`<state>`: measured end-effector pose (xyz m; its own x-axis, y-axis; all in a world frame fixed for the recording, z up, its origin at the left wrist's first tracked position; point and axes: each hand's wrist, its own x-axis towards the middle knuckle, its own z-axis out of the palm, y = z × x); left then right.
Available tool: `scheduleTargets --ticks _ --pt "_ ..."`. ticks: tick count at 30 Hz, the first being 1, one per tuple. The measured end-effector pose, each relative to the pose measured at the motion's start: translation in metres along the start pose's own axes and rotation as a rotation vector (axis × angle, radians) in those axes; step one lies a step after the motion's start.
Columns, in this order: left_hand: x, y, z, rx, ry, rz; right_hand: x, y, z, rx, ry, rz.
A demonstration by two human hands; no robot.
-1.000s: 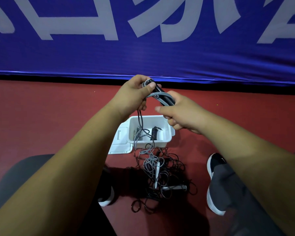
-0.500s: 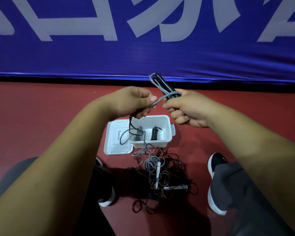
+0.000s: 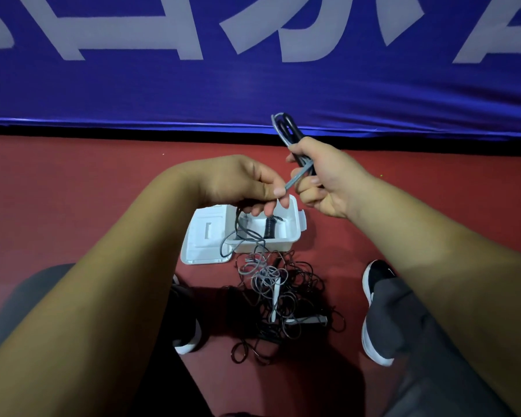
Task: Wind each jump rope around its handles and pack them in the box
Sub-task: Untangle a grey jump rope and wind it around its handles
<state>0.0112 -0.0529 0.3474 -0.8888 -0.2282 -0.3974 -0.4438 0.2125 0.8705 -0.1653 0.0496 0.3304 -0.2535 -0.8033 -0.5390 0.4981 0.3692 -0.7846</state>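
My right hand (image 3: 324,183) grips a pair of black jump rope handles (image 3: 285,129) that stick up and to the left, with a few turns of grey cord on them. My left hand (image 3: 247,185) pinches that grey cord (image 3: 294,182) just left of the handles; the cord hangs down from it into a loose tangle. Below my hands stands an open white box (image 3: 291,236) on the red floor, and a wound black rope (image 3: 269,227) lies inside it.
The box's white lid (image 3: 203,246) lies beside it on the left. A tangle of grey and black ropes (image 3: 278,299) with white handles lies on the floor between my two black shoes (image 3: 376,308). A blue banner (image 3: 253,70) runs along the back.
My left hand came down from the top of the handles and drew the cord to the left and lower. My right hand rose and tilted the handles upward.
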Motion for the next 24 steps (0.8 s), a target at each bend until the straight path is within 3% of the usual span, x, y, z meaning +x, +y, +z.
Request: scheduleTargets --ticks 5,10,14,20,24 --pt "0.003 -0.007 -0.007 0.043 0.076 -0.157 -0.002 -0.006 -0.005 -0.007 -0.022 0.005" --pt "0.009 -0.017 -0.001 0.075 0.1 -0.235 -0.012 -0.011 -0.006 -0.151 -0.178 0.028" --pt "0.01 -0.024 -0.002 0.15 0.233 -0.245 -0.02 -0.008 -0.008 -0.233 -0.307 0.114" --pt "0.011 -0.028 -0.001 -0.068 0.487 -0.007 -0.034 -0.007 -0.01 -0.299 -0.541 0.212" --pt "0.007 -0.024 -0.002 -0.061 0.456 0.222 -0.039 -0.002 -0.011 -0.421 -0.632 0.299"
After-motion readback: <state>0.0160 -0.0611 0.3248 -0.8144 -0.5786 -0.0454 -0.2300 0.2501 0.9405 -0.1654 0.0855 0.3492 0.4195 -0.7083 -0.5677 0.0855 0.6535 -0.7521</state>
